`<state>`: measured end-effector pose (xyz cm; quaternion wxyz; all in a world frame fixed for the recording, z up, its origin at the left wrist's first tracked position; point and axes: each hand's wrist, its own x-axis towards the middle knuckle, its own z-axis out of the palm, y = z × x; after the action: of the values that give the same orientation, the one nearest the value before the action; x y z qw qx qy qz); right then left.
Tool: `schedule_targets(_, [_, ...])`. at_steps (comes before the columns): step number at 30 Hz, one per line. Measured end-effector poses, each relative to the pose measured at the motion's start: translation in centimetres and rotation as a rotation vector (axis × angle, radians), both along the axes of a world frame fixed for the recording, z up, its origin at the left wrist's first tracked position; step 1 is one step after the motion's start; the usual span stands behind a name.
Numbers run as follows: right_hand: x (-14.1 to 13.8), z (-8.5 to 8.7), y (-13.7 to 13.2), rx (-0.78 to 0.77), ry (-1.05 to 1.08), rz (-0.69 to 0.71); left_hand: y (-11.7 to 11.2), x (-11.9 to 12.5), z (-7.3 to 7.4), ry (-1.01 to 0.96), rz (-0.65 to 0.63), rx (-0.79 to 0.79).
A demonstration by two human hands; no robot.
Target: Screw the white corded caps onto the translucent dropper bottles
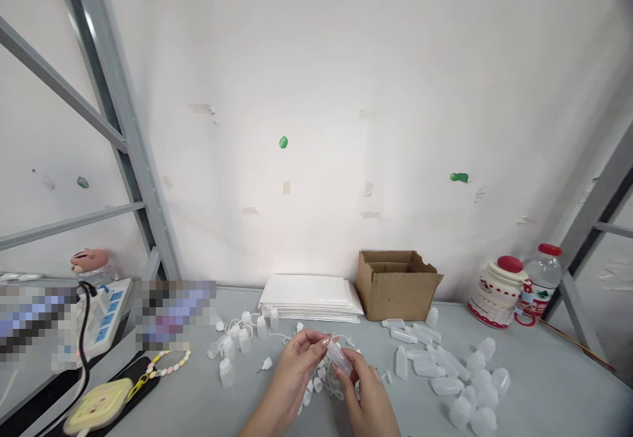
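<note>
Between my hands is a small translucent plastic squeeze bottle, tilted with its neck up and to the left. My right hand grips its body between thumb and fingers. At the neck end, the thumb and fingertips of my left hand are pinched together; the exact part they hold is partly hidden. Under and behind the hands lies a pile of white caps with thin straps, partly covered by my fingers. A loose white cap with a thin tip rests left of my left hand.
Left stand several capped bottles. Right lie several uncapped bottles and rounder ones. Behind are white envelopes and an open cardboard box. A jar and water bottle stand far right; a yellow case lies left.
</note>
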<state>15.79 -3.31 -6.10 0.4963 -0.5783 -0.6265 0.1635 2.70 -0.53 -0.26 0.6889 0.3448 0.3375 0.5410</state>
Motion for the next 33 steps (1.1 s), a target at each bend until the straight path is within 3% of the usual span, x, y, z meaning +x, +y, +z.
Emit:
schedule_targets(10, [0.2,0.1,-0.1,0.073,-0.06,0.014,-0.6,0.1,1.1,0.026,-0.043,-0.083])
schedule_targets(15, [0.5,0.3,0.0,0.122,-0.089,0.012,-0.8,0.1,1.3,0.069,-0.122,-0.062])
schedule_targets(24, [0.7,1.6,-0.3,0.136,-0.16,0.007,-1.0,0.3,1.5,0.011,-0.148,0.015])
schedule_targets(33, [0.0,1.2,-0.5,0.136,-0.123,-0.043,-1.4,0.4,1.5,-0.013,-0.154,0.068])
